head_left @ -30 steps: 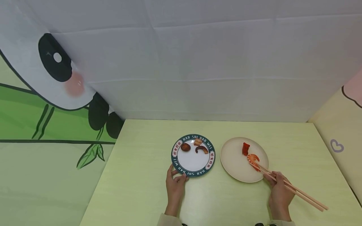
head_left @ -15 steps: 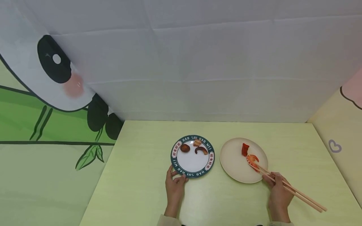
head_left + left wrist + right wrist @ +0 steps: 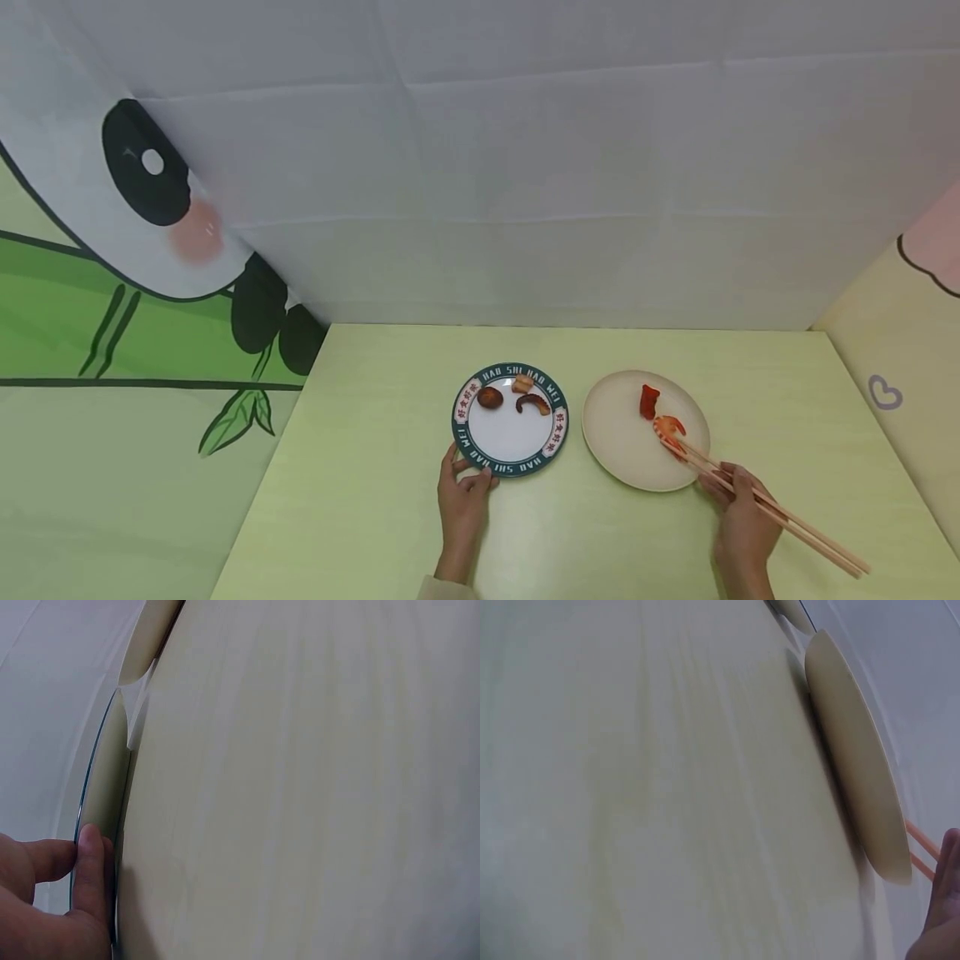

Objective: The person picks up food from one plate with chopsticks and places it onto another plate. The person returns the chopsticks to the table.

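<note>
In the head view my left hand (image 3: pixel 461 508) pinches the near left rim of a white plate with a dark green lettered border (image 3: pixel 510 437). The left wrist view shows the thumb on one side of the rim and fingers on its underside. On that plate lie a round brown piece (image 3: pixel 491 397), a curved brown slice (image 3: pixel 534 403) and a small tan chunk (image 3: pixel 522 383). My right hand (image 3: pixel 742 523) holds wooden chopsticks (image 3: pixel 825 540). Their tips are at an orange curled shrimp (image 3: pixel 666 427) on the beige plate (image 3: pixel 615 433). Beyond it lies a dark red piece of food (image 3: pixel 648 402).
Both plates stand side by side on a pale green table (image 3: pixel 375 467), with a narrow gap between them. A white cloth backdrop (image 3: pixel 525 192) rises behind the table's far edge. A yellowish panel (image 3: pixel 885 350) stands at the right.
The head view has shifted slightly, so the scene sits a little lower. The chopsticks' rear ends have dipped slightly toward the near side. The plates and left hand keep their places.
</note>
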A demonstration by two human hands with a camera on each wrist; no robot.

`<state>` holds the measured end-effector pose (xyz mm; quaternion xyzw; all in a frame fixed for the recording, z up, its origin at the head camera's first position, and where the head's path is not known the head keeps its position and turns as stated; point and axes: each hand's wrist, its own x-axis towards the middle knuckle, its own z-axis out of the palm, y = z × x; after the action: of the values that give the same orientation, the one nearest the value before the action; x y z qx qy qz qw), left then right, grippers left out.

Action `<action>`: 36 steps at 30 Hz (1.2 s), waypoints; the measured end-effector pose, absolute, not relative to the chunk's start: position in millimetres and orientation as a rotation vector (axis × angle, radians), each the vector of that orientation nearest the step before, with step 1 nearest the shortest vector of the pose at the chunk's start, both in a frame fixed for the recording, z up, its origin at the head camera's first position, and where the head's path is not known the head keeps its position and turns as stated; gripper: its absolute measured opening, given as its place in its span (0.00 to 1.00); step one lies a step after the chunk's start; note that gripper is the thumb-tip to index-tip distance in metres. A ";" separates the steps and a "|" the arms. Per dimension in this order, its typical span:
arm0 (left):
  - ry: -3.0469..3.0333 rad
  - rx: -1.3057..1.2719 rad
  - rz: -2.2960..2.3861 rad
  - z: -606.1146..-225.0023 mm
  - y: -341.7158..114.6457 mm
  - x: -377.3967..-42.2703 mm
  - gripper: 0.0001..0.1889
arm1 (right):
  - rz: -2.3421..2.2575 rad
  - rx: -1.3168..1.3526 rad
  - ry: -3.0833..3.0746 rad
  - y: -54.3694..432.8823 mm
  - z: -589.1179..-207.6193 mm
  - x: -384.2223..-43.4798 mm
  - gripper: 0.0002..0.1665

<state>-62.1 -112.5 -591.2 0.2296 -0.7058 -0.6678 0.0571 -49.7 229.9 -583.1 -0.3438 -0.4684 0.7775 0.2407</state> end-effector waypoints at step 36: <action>-2.134 0.682 -2.025 -590.9 -112.3 -61.8 0.41 | 2.220 -0.807 -1.277 206.8 -561.1 -48.6 0.16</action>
<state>-61.8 -112.3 -590.9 0.2254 -0.7054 -0.6692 0.0607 -48.6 206.8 -561.1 -0.2929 -0.4631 0.8053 0.2262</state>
